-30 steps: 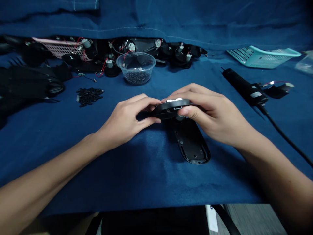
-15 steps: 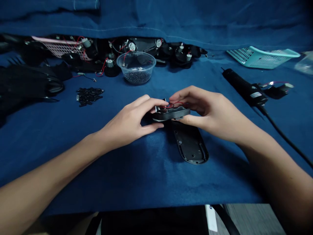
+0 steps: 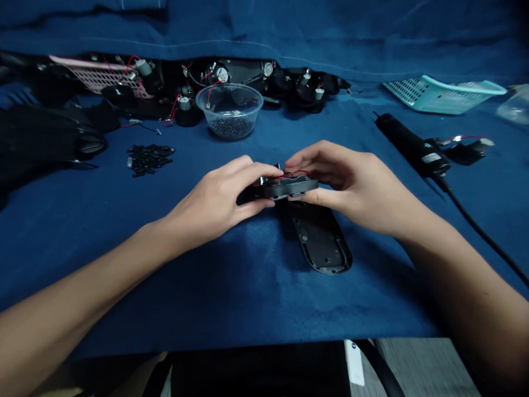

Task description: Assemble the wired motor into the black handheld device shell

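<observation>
Between my two hands is a black plastic housing (image 3: 285, 188) with red wires showing along its top; its inner parts are mostly hidden by my fingers. My left hand (image 3: 225, 190) pinches its left end, fingers on top and thumb below. On the right end my right hand (image 3: 345, 184) closes, thumb at the near lower edge and fingers curled behind. Below them a long black cover (image 3: 324, 240) with a rounded end lies on the blue cloth, its hollow side up and its far end under the held housing.
Beyond my hands stands a clear bowl (image 3: 229, 113) of small dark screws. Small black parts (image 3: 149, 159) lie left, near black pieces (image 3: 45, 135). A corded black electric screwdriver (image 3: 413, 144) and a teal basket (image 3: 450, 98) are right. Motors with red wires and a pink basket (image 3: 97, 74) line the back.
The held housing has tilted slightly, showing more of its near side. Both hands keep their grip in nearly the same place; the whole view has shifted a little.
</observation>
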The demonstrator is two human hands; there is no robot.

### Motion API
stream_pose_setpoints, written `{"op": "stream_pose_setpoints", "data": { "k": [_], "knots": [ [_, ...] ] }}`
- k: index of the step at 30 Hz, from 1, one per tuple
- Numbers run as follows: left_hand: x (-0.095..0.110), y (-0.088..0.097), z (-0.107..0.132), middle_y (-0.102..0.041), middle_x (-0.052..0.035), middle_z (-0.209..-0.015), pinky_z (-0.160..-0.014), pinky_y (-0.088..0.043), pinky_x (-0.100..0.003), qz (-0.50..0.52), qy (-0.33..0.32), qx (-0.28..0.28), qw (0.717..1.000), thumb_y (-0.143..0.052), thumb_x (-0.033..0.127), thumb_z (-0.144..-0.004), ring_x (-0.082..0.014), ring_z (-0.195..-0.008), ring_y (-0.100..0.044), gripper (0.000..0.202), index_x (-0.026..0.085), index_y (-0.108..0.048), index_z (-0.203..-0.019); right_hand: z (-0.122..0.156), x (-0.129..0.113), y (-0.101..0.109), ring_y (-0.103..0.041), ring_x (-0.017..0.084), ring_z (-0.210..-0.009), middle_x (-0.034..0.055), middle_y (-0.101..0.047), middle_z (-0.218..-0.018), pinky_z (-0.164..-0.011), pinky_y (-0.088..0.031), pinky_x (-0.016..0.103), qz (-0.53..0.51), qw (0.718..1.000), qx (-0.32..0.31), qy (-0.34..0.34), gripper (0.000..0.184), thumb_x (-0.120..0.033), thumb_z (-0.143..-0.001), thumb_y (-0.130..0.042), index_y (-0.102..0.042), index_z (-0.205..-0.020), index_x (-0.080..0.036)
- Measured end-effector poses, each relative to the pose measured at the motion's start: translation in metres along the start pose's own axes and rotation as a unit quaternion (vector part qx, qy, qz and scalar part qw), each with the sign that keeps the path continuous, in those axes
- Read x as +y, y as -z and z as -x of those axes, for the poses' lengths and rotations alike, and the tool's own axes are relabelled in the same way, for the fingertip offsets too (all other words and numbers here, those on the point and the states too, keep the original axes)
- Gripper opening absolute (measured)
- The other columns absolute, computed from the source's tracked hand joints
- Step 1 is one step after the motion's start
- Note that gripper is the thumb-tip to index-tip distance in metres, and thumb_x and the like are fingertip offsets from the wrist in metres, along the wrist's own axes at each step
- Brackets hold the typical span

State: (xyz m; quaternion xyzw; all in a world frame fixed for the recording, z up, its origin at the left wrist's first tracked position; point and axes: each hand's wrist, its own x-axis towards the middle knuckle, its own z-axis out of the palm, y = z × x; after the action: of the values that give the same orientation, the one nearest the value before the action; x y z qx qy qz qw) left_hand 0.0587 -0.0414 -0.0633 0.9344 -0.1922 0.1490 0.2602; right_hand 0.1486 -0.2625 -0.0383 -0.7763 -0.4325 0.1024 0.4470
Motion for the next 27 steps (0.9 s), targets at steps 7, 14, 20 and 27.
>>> {"op": "stream_pose_setpoints", "data": {
  "k": [7,14,20,27],
  "knots": [
    [-0.001,0.0,-0.001,-0.062,0.0001,-0.102,-0.081,-0.047,-0.023,-0.003,0.0,0.001,1.0,-0.064,0.031,-0.09,-0.0123,-0.09,-0.06,0.037,0.026,-0.06,-0.127,0.0,0.0,0.0,-0.069,0.023,-0.105,0.005,-0.072,-0.112,-0.098,-0.054,0.036,-0.017,1.0,0.001,-0.005,0.038,-0.036,-0.077,-0.08,-0.065,-0.109,-0.02],
    [-0.003,-0.001,0.001,-0.061,-0.0009,-0.105,-0.082,-0.05,-0.024,-0.027,-0.011,0.004,1.0,-0.063,0.027,-0.091,-0.0125,-0.091,-0.061,0.04,0.024,-0.057,-0.13,-0.001,-0.001,0.0,-0.068,0.024,-0.107,0.0051,-0.071,-0.114,-0.098,-0.054,0.038,0.01,1.0,-0.012,-0.018,0.038,-0.038,-0.079,-0.077,-0.064,-0.11,-0.021],
    [-0.013,-0.006,0.001,-0.058,-0.0075,-0.115,-0.099,-0.05,-0.036,-0.098,-0.038,0.011,0.994,-0.052,0.011,-0.092,-0.0206,-0.112,-0.058,0.048,0.018,-0.046,-0.139,-0.001,0.007,0.002,-0.066,0.028,-0.109,0.0088,-0.069,-0.12,-0.095,-0.053,0.044,0.122,0.987,-0.042,-0.094,0.056,-0.049,-0.081,-0.071,-0.058,-0.127,-0.021],
    [-0.02,-0.007,0.002,-0.056,-0.0077,-0.119,-0.1,-0.048,-0.036,-0.089,-0.055,-0.037,0.994,-0.035,-0.002,-0.091,-0.0194,-0.115,-0.052,0.055,0.019,-0.041,-0.142,-0.003,0.006,0.013,-0.067,0.028,-0.097,0.0067,-0.072,-0.109,-0.083,-0.051,0.041,0.195,0.964,-0.117,-0.137,0.039,-0.051,-0.086,-0.061,-0.068,-0.11,-0.022]
  ]
}}
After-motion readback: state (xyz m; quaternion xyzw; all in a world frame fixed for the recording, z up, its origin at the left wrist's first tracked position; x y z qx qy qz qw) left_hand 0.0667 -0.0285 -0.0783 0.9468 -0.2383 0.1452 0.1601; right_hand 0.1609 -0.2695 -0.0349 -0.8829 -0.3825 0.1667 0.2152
